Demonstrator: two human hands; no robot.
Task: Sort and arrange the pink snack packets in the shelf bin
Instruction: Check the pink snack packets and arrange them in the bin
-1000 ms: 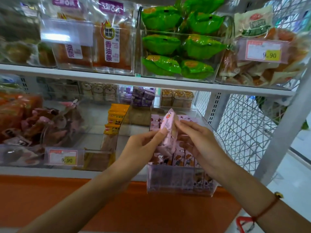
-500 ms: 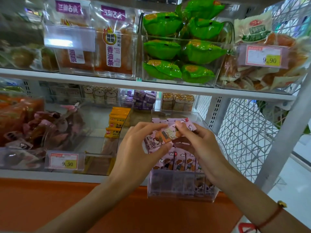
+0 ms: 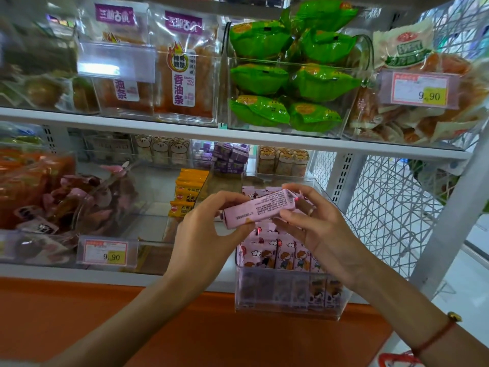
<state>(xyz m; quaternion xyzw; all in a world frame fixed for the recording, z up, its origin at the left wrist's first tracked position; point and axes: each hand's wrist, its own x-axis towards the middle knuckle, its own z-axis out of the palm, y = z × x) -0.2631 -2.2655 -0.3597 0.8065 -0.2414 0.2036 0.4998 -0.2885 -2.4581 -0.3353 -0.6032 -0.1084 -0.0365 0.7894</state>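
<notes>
In the head view, you hold one pink snack packet point(image 3: 260, 211) sideways above the clear shelf bin point(image 3: 288, 292), printed back up. Your left hand point(image 3: 209, 234) pinches its 8 o'clock end and your right hand point(image 3: 317, 229) its 2 o'clock end. Next, likely stand it upright among the row of pink packets point(image 3: 280, 256) below.
</notes>
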